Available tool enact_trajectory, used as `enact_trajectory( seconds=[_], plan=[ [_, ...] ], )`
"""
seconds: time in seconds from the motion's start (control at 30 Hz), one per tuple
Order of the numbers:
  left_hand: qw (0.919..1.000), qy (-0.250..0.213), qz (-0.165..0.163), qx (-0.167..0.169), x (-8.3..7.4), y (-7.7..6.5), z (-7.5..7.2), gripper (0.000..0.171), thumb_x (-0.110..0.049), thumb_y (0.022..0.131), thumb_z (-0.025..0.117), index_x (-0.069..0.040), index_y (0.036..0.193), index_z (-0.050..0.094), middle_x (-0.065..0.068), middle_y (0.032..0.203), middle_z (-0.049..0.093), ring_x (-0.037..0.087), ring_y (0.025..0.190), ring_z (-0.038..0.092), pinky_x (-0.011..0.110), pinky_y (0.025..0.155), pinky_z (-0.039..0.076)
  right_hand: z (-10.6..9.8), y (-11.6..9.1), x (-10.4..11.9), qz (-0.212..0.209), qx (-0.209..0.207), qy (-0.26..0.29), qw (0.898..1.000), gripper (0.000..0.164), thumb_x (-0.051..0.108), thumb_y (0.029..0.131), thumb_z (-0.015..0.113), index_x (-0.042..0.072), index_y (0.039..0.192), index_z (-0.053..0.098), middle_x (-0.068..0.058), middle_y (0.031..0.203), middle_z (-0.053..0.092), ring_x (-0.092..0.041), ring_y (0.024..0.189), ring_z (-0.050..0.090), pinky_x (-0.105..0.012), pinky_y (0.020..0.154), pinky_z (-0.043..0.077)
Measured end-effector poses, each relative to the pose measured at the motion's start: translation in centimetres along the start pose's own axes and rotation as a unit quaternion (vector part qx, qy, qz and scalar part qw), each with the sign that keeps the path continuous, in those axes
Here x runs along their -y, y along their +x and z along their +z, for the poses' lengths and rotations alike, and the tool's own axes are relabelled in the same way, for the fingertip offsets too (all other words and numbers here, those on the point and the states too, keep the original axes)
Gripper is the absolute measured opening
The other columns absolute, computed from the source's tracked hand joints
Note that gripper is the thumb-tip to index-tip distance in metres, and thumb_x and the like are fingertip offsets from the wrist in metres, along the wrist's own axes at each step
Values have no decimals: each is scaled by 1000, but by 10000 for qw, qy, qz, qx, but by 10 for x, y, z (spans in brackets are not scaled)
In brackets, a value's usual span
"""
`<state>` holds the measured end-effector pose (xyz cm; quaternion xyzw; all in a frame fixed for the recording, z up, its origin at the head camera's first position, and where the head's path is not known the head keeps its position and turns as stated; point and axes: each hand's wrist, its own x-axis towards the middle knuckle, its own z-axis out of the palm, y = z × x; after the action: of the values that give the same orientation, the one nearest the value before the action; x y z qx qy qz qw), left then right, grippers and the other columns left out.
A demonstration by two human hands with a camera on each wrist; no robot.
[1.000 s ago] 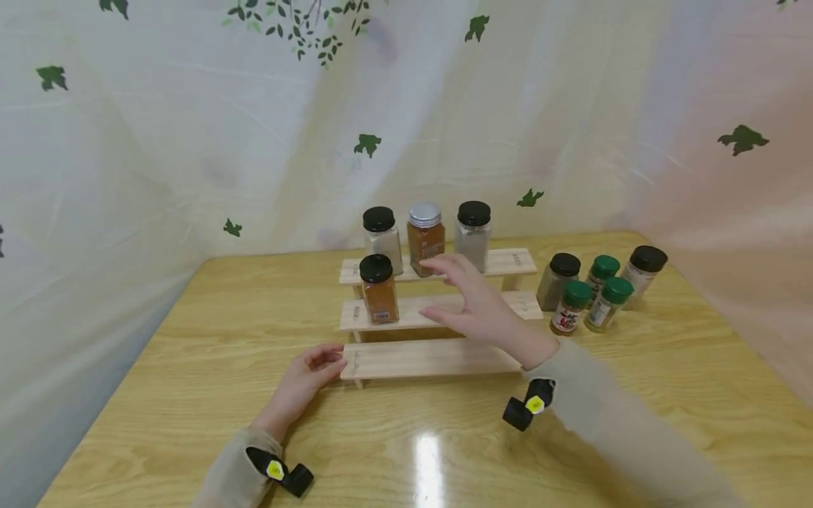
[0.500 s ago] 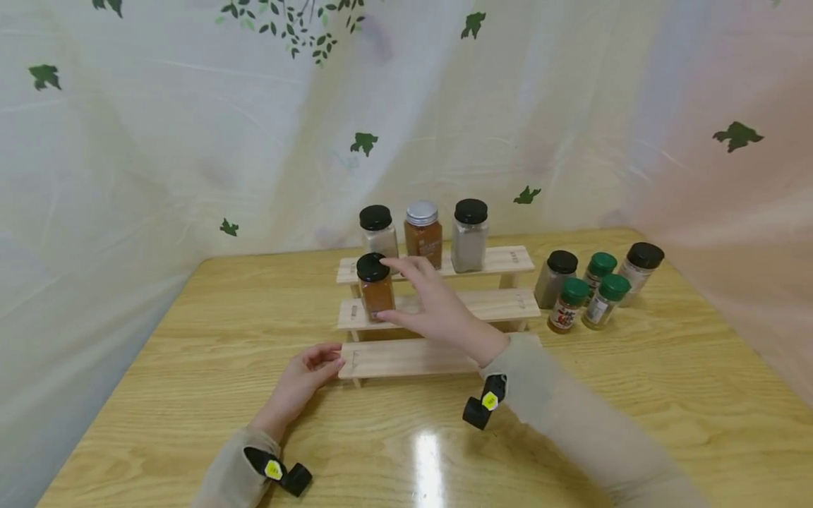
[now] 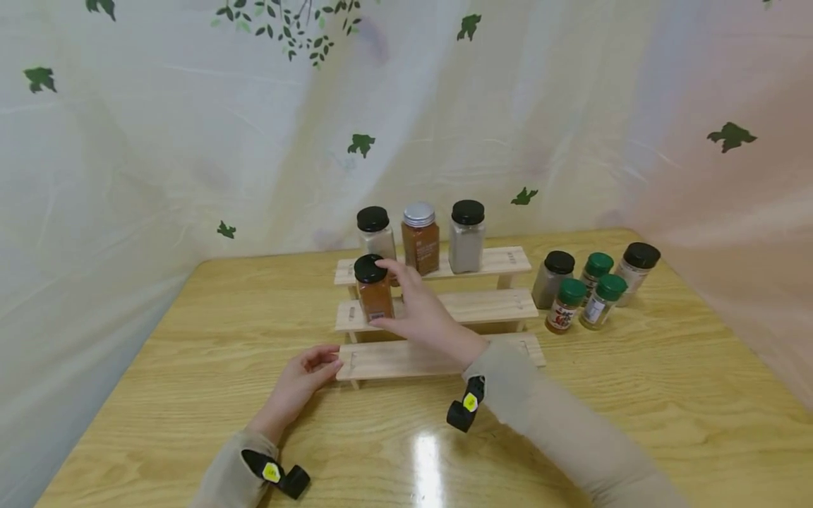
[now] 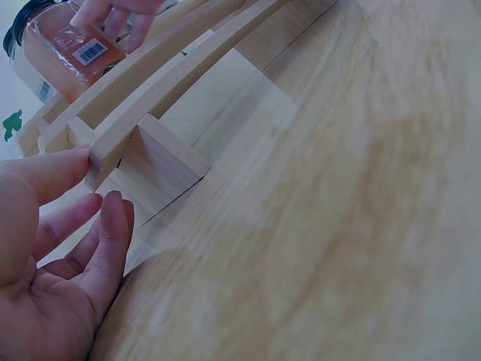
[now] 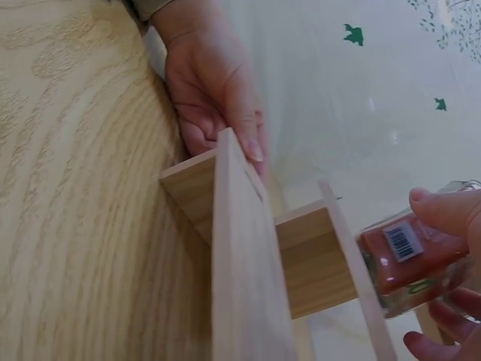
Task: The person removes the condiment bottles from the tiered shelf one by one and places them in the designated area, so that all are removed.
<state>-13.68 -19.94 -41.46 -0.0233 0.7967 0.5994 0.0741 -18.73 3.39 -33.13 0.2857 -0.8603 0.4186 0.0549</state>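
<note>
A square spice jar (image 3: 375, 296) with orange-brown contents and a black lid stands at the left end of the middle tier of a wooden three-step rack (image 3: 406, 359). My right hand (image 3: 424, 308) holds this jar from its right side, thumb low in front and fingers near the lid. In the right wrist view the thumb touches the jar (image 5: 413, 252) near its barcode label. My left hand (image 3: 300, 379) grips the left end of the lowest board, thumb on the board's end, the other fingers curled below, as the left wrist view shows.
On the top tier stand a black-lidded jar of pale contents (image 3: 377, 240), a silver-lidded reddish-brown jar (image 3: 420, 243) and a black-lidded grey jar (image 3: 466, 243). Several jars with green or black lids, including a green-lidded one (image 3: 564, 310), cluster right of the rack. A leaf-print curtain (image 3: 286, 141) hangs behind the table.
My right hand has moved left from in front of the rack's middle to the orange-brown spice jar and closed round it. My left hand has stayed at the rack's end.
</note>
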Motion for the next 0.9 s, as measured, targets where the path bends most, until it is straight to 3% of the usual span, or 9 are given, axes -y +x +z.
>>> enact_trajectory(
  seconds=[0.17,0.37,0.9],
  plan=[
    [10000,-13,-3,27,-1,-1,0,41,-14,92,62,5,127,53,12,110,60,5,90,56,17,75,49,11,0,-3,-138,-276,93,9995,84,17,78,78,20,142,24,-15,139,39,-30,121,48,-43,93,48],
    [10000,-63,-41,-44,1,1,0,40,-13,91,63,4,126,55,12,109,60,5,90,56,16,75,48,18,2,-6,-312,-641,-247,9972,80,18,80,77,19,141,25,-14,132,46,-29,116,52,-41,90,49],
    [10000,-64,-13,3,1,1,-1,41,-13,91,63,5,127,53,11,109,60,5,89,56,17,75,48,15,3,-13,-812,-771,-333,9932,77,16,79,78,18,138,28,-14,131,50,-28,113,54,-38,87,51]
  ],
)
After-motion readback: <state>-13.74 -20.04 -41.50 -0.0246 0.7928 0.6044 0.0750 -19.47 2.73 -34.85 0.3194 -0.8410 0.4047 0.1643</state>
